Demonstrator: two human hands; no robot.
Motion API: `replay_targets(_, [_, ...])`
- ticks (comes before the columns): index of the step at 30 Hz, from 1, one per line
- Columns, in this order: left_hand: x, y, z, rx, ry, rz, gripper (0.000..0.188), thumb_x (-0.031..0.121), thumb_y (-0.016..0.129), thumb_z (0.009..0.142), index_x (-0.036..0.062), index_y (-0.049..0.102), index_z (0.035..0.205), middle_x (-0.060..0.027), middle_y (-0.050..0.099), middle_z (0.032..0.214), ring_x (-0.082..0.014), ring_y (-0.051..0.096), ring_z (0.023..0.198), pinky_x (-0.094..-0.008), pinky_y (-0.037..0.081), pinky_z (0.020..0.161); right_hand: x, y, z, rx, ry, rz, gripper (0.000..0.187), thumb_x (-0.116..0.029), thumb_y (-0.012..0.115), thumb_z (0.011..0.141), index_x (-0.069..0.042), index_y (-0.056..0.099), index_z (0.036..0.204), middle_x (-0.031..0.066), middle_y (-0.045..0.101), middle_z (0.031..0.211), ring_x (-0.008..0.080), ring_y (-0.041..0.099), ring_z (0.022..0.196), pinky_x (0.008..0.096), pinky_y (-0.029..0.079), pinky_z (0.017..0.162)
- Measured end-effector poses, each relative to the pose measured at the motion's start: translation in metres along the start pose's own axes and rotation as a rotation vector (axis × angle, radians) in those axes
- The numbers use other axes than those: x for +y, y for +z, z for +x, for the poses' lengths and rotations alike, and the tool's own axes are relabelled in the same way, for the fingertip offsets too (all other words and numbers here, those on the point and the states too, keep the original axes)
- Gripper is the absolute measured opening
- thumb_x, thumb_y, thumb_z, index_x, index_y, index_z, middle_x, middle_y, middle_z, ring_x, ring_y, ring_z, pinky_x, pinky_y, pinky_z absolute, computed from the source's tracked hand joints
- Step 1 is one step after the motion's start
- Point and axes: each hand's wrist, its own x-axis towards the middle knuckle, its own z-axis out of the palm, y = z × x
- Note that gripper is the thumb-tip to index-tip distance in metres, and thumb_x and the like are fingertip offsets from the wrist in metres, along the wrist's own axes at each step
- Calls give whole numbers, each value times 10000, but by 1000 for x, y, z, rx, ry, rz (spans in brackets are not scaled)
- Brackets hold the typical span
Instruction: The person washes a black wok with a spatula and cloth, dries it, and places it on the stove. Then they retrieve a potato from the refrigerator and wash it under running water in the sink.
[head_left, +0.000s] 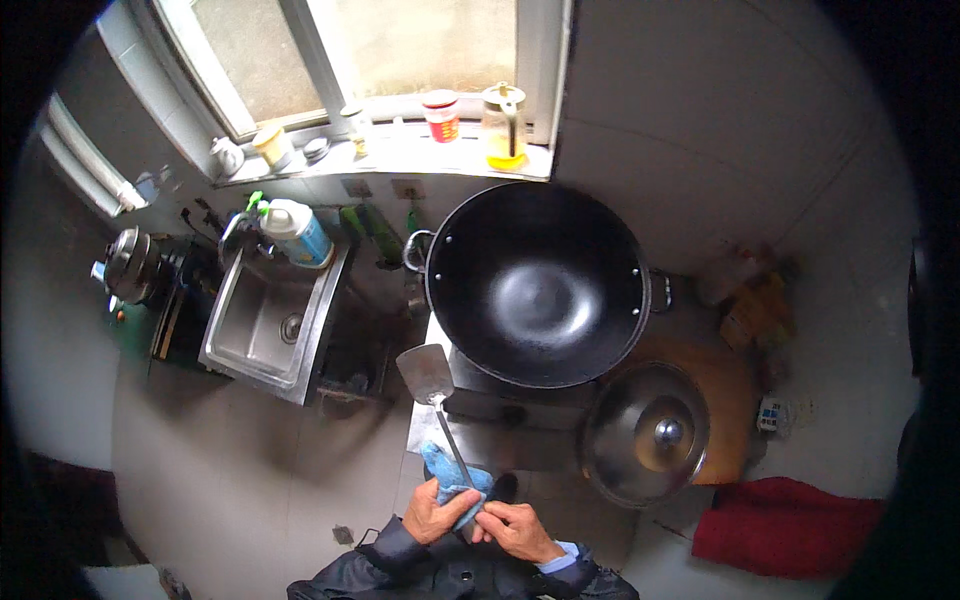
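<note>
My left hand (pixel 428 514) is closed around a blue cloth (pixel 442 464), which is wrapped on the dark handle of a metal spatula (pixel 424 372). The spatula's broad blade points away from me, up and to the left. My right hand (pixel 518 532) is closed near the lower end of the handle, its fingers beside the cloth. Beyond the spatula, to the right, a large black wok (pixel 540 285) with two side handles sits on the stove. Its inside looks shiny, with no food in it.
At the left are a steel sink (pixel 260 325) and a large white-and-blue bottle (pixel 298 235). A lid (pixel 645 435) with a round knob lies on a wooden surface at the right, near a red cloth (pixel 790 525). Jars and a glass jug (pixel 504 128) line the windowsill.
</note>
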Motion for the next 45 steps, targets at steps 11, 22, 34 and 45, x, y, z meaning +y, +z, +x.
replay_targets(11, [-85, -126, 120, -32, 16, 221, 460, 485, 712, 941, 25, 705, 966, -69, 671, 799, -142, 630, 762, -369, 519, 717, 25, 17, 13, 121, 131, -237, 409, -189, 785, 926, -17, 692, 1285, 97, 793, 1058, 79, 634, 703, 259, 555, 678])
replay_targets(22, [-91, -144, 228, -245, -87, 519, 400, 389, 765, 942, 4, 661, 910, -70, 646, 786, -140, 573, 772, -383, 486, 717, 35, -23, -36, 430, 247, -304, 373, -155, 799, 890, 11, 724, 1216, 56, 774, 910, 78, 638, 760, 258, 561, 733])
replay_targets(34, [-70, -136, 222, 36, 102, 1072, 483, 488, 701, 903, 5, 695, 924, -279, 720, 955, -464, 697, 938, -539, 543, 819, 17, -93, -57, 759, 154, -472, 335, -95, 762, 897, -12, 715, 1218, 82, 753, 846, 102, 656, 696, 268, 543, 651])
replay_targets(45, [-110, -183, 183, 296, 16, -351, 482, 469, 625, 1017, 29, 700, 1200, -127, 753, 1053, -221, 734, 894, -344, 586, 822, 15, -223, -68, 1117, 178, -1270, 561, -118, 769, 850, -36, 610, 1381, 218, 530, 1483, 412, 495, 1364, 476, 409, 1137])
